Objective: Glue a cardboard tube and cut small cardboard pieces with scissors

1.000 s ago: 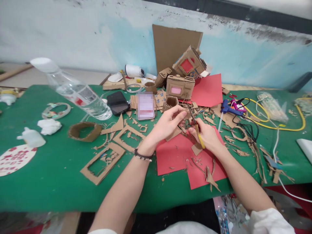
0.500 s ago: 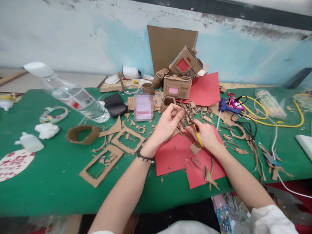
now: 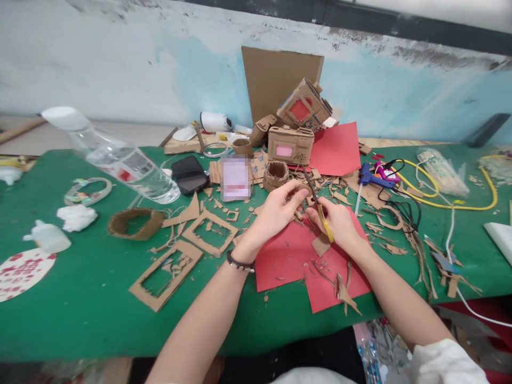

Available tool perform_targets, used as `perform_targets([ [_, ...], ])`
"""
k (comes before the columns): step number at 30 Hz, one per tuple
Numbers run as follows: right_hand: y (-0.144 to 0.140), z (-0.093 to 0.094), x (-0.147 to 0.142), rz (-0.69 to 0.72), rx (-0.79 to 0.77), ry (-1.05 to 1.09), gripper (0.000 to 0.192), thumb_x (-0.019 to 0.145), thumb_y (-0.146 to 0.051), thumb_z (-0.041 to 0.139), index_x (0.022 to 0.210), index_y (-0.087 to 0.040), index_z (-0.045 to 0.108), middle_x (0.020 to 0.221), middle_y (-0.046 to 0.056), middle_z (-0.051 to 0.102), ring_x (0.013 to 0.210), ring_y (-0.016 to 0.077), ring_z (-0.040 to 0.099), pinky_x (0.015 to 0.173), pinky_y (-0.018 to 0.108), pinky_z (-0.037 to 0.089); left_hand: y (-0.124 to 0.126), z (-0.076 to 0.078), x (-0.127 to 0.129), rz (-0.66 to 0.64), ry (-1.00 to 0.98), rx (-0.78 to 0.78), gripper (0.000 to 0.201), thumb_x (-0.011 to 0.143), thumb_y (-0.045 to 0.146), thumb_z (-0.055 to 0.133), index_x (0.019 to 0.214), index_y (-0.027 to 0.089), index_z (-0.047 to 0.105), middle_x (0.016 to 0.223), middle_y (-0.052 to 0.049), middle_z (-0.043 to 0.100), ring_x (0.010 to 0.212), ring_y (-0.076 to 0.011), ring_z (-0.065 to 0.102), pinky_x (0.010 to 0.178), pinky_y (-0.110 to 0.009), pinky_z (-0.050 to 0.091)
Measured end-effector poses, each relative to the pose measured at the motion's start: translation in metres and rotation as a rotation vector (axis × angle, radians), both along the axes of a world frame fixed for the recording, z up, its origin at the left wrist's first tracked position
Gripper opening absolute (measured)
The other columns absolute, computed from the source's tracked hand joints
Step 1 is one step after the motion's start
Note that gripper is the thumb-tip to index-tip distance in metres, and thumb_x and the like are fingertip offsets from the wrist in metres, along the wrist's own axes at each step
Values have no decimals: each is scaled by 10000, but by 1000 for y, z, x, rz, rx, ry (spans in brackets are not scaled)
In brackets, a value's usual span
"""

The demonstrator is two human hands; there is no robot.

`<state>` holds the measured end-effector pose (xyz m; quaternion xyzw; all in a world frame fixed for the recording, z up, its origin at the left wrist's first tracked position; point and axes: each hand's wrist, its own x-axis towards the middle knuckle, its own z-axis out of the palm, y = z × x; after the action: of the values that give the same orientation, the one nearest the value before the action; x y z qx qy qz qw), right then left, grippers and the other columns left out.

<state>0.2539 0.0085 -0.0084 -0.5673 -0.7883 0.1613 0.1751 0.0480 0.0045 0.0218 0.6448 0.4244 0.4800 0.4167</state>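
Gripping yellow-handled scissors (image 3: pixel 320 210), the right hand (image 3: pixel 340 224) cuts a small cardboard piece (image 3: pixel 301 188) pinched by the left hand (image 3: pixel 276 210) mid-table, blades perilously near those fingertips (image 3: pixel 302 196).

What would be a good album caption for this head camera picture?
Left hand holds a small cardboard piece while the right hand snips it with yellow-handled scissors, above red paper on a scrap-strewn green table.

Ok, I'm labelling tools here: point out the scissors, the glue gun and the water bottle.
scissors (image 3: pixel 325 226), head view, yellow handle.
glue gun (image 3: pixel 370 176), head view, blue body.
water bottle (image 3: pixel 132 170), head view, clear side wall.
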Motion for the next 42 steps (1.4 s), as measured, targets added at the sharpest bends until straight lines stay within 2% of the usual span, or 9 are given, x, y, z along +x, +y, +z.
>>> perform_targets([
  [6,-4,6,2,75,-74,189,391,1103,-657,482,1086,-283,596,896,38,798,808,256,746,669,292,382,3,-1,-2,28,-163,-26,363,1064,565,650,958,222,595,791,17,616,740,-148,622,750,-276,532],
  [12,-3,2,2,99,-84,146,408,1088,-672,497,1075,-272,574,861,36,778,735,240,702,642,281,348,1,-4,1,-86,-225,-108,426,1048,662,649,1034,241,586,862,-32,762,768,-186,738,753,-325,612],
  [16,-2,-3,1,68,-39,77,404,1118,-639,449,1077,-274,615,804,38,764,721,256,713,639,287,322,0,-2,5,-2,-258,-73,416,1022,606,725,1098,243,535,744,31,720,687,-151,717,709,-279,583],
  [20,-4,-3,-2,18,-10,26,379,1116,-599,461,1049,-269,635,781,61,758,720,272,720,640,308,291,-2,0,9,45,-294,-36,366,1039,553,723,1020,229,553,761,12,736,707,-138,724,731,-267,588],
  [26,-7,-3,-1,115,-75,190,405,1112,-646,475,1177,-270,612,887,45,799,736,254,725,640,287,379,-6,9,4,-17,-187,-53,343,1031,539,721,1005,211,627,760,-6,749,703,-158,738,722,-283,606],
  [29,-6,-5,-1,87,-54,117,411,1102,-638,487,1201,-266,632,874,57,802,730,270,731,630,296,354,-8,15,-1,-67,-143,-65,275,1032,476,710,1018,206,660,778,-15,770,702,-166,746,699,-282,608],
  [33,-5,-4,-2,25,5,-20,409,1099,-627,482,1093,-262,666,782,74,771,732,297,742,624,320,286,-9,20,-7,-91,-122,-75,226,1036,425,693,1016,202,664,793,-23,791,717,-176,763,727,-296,631],
  [39,-6,4,1,81,-40,57,412,1070,-670,560,1130,-266,614,910,62,805,825,281,765,654,296,341,-12,23,-13,-112,-60,-100,220,1040,411,681,991,196,677,757,-21,773,711,-175,749,722,-293,612],
  [42,-4,5,3,95,-41,52,418,1059,-681,577,1115,-267,600,899,54,792,807,278,746,653,298,338,-12,20,-17,-156,-27,-123,225,1042,415,681,1009,193,698,752,-19,757,698,-174,733,689,-289,588],
])
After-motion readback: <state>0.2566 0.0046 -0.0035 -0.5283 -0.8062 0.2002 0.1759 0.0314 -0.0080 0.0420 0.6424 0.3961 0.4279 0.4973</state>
